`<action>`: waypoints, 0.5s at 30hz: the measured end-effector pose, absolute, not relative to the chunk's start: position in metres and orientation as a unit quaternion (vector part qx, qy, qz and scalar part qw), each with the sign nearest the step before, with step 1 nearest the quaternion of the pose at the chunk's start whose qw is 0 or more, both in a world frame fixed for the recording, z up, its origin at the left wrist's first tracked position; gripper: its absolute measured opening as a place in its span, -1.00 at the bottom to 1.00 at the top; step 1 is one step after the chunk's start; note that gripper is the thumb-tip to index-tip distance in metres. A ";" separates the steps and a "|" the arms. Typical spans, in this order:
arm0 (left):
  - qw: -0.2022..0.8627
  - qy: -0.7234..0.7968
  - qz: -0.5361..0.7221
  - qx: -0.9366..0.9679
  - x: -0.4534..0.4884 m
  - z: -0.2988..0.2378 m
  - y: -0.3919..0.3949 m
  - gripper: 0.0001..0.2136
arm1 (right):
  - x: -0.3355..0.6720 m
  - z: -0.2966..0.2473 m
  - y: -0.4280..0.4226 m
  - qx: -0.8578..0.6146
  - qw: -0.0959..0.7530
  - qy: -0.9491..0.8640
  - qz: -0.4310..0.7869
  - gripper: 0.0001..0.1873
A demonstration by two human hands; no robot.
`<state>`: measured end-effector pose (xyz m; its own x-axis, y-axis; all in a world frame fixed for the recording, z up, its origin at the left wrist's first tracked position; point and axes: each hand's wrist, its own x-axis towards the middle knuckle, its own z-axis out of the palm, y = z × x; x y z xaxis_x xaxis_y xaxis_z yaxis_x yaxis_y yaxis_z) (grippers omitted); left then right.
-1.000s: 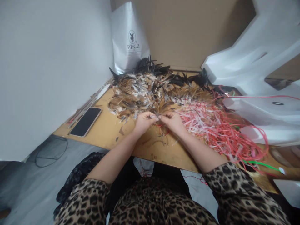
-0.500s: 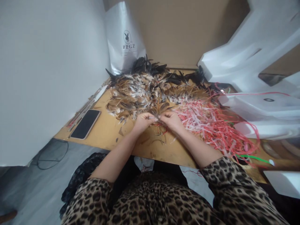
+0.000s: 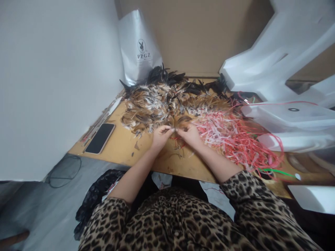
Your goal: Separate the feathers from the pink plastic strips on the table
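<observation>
Above the near part of the wooden table (image 3: 154, 157), my left hand (image 3: 161, 134) and my right hand (image 3: 192, 135) meet fingertip to fingertip. Both pinch brown feathers (image 3: 183, 120), which fan out away from me above the fingers. The quill ends are hidden by my fingertips. A pile of brown, white and black feathers (image 3: 149, 99) spreads just beyond my hands. To the right of my right hand lies a tangled heap of red and pale pink strips (image 3: 230, 139).
A phone (image 3: 100, 138) lies near the table's left edge, beside a white wall panel (image 3: 57, 87). A silver-white bag (image 3: 140, 52) stands at the back. White moulded pieces (image 3: 300, 118) crowd the right side. One green strip (image 3: 280, 172) lies near the front right.
The feathers between my fingertips have parted into two tufts, leaning left and right, where they formed one fan before. My hands stay pinched together. The whole view has shifted slightly.
</observation>
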<state>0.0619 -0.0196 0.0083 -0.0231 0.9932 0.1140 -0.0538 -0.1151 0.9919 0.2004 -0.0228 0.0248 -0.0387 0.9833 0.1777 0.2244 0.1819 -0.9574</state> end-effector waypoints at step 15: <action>0.748 0.309 0.446 0.382 0.057 0.014 -0.013 -0.73 | 0.203 0.021 -0.016 -0.321 0.474 -0.462 0.677 -0.69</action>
